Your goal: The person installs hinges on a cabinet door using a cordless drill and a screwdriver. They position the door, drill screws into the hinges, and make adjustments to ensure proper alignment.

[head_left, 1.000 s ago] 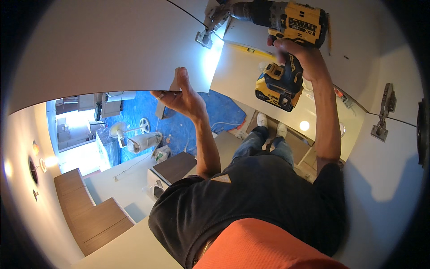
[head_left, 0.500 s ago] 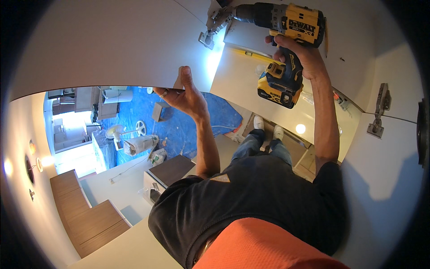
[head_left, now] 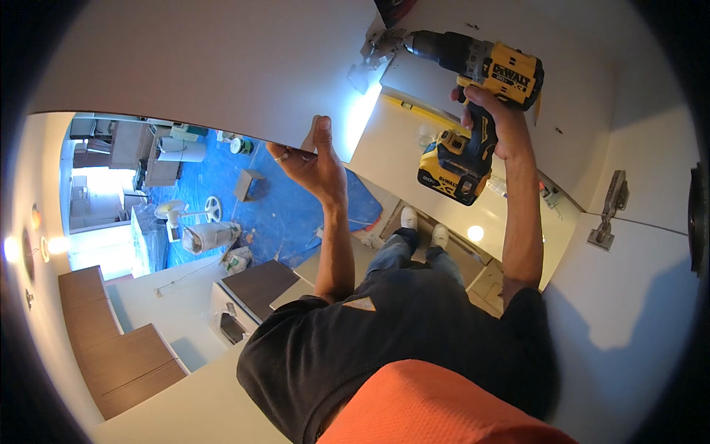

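Note:
My right hand [head_left: 499, 122] is wrapped around the grip of a yellow and black cordless drill [head_left: 512, 72], one finger by its trigger. The drill points left, and its tip meets a metal cabinet hinge [head_left: 381, 48] at the top; the exact contact is too blurred to make out. Its light glares on the panel beside the hinge. My left hand [head_left: 314, 166] clasps the lower corner of a large pale cabinet door [head_left: 200, 66], thumb on the near face and fingers behind the edge.
Another hinge [head_left: 612, 207] sticks out on the right by a white door [head_left: 636, 274]. Loose screws [head_left: 559, 130] lie in the cabinet [head_left: 569, 89]. A yellow level-like bar [head_left: 421, 109] lies below the drill. Blue sheeting [head_left: 274, 211] covers the floor, with a fan [head_left: 174, 211] on it.
My view has shifted, so the drill, hinge and door appear lower and slightly right, and the room further left. Both hands keep their holds.

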Demonstrator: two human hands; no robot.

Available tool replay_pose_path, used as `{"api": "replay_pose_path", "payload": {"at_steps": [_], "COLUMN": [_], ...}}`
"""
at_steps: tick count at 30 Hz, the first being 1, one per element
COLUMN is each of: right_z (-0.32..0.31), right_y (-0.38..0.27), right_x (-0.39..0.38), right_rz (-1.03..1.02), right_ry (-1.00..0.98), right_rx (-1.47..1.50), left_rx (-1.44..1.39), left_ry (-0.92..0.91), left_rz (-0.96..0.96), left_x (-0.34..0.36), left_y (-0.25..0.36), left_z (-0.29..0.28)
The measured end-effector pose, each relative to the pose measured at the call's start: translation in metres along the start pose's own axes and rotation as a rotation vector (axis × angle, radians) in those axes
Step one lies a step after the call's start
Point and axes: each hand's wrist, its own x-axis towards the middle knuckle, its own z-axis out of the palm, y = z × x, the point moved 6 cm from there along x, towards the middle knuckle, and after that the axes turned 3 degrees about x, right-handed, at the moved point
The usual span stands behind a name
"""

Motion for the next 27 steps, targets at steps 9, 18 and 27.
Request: {"api": "replay_pose_path", "payload": {"at_steps": [9,18,27], "right_z": [0.002,0.006,0.002], "right_y": [-0.001,-0.004,-0.002], "right_x": [-0.001,-0.005,-0.009], "right_rz": [-0.003,-0.026,-0.071], "right_ry": [-0.072,-0.004,0.001], "right_rx": [0.053,0.037,0.019], "left_rx": [0.018,0.049,0.041], "left_ry": [0.004,-0.037,-0.033], "left_rz": [0.012,0.016,0.024], "left_x": [-0.001,0.004,0.006], "left_y": [-0.005,-0.008,-0.011], "left_z": [-0.005,-0.008,-0.009]}}
